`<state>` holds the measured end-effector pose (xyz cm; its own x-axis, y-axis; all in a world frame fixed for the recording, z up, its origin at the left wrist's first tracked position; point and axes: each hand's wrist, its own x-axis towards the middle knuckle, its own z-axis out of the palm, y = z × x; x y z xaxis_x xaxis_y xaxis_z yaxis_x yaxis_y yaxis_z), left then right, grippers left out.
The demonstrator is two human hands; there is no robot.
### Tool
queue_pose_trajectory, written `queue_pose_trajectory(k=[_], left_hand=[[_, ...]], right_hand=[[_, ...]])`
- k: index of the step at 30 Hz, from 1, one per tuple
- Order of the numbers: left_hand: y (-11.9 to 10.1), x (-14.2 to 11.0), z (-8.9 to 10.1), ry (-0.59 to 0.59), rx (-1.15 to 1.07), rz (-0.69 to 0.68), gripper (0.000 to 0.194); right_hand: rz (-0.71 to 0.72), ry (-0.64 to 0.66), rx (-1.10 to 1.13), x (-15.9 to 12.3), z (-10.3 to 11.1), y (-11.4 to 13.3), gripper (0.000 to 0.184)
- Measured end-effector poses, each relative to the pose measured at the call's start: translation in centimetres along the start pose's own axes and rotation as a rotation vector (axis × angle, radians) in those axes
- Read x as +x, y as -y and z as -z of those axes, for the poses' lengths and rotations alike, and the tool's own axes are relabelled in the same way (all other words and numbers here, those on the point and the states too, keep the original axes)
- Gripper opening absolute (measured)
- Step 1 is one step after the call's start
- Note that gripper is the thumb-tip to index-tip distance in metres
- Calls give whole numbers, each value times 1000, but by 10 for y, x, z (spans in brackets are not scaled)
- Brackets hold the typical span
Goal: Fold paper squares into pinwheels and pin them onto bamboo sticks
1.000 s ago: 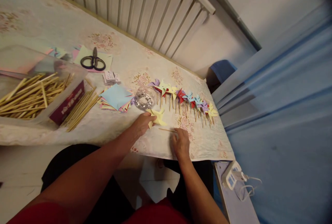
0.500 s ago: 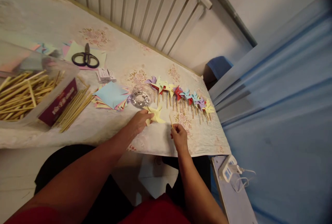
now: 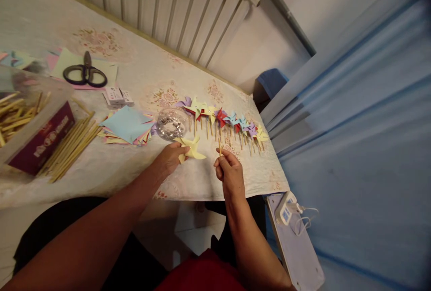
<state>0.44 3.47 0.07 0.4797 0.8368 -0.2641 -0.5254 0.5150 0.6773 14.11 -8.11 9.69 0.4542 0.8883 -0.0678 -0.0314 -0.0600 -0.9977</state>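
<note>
My left hand point(image 3: 169, 158) pinches a yellow paper pinwheel point(image 3: 191, 147) just above the table near its front edge. My right hand point(image 3: 228, 170) is closed round a short wooden stick point(image 3: 219, 145), held upright a little to the right of the pinwheel. Behind both hands lies a row of finished coloured pinwheels on sticks point(image 3: 225, 119). A clear round container of small silvery bits point(image 3: 171, 124) sits just behind my left hand.
A stack of coloured paper squares point(image 3: 127, 125) lies left of the container. Loose sticks point(image 3: 71, 146) lie beside a clear box of sticks point(image 3: 30, 125). Black scissors point(image 3: 85, 73) rest on paper further back. A white charger point(image 3: 285, 210) sits on a ledge at lower right.
My right hand has picked the stick up off the table and turned it upright. The left hand kept hold of the yellow pinwheel. The camera view shifted right.
</note>
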Motion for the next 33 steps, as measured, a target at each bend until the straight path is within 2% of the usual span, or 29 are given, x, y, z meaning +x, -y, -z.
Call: queue_pose_trajectory(k=[3, 9, 15, 21, 28, 33], left_hand=[[0, 1, 0, -8, -8, 27, 15], [-1, 1, 0, 24, -32, 24, 17], [-2, 1, -1, 22, -2, 28, 15], [1, -1, 1, 19, 3, 23, 20], [5, -19, 7, 71, -30, -17, 31], [17, -34, 12, 44, -77, -68, 26]], right_hand=[[-3, 6, -7, -1, 0, 1, 34], [24, -10, 33, 0, -2, 0, 20], [5, -38, 65, -2, -5, 4, 32], [-16, -77, 51, -3, -5, 6, 30], [-19, -52, 114, -8, 3, 10, 20], [-33, -28, 157, -16, 14, 17, 19]])
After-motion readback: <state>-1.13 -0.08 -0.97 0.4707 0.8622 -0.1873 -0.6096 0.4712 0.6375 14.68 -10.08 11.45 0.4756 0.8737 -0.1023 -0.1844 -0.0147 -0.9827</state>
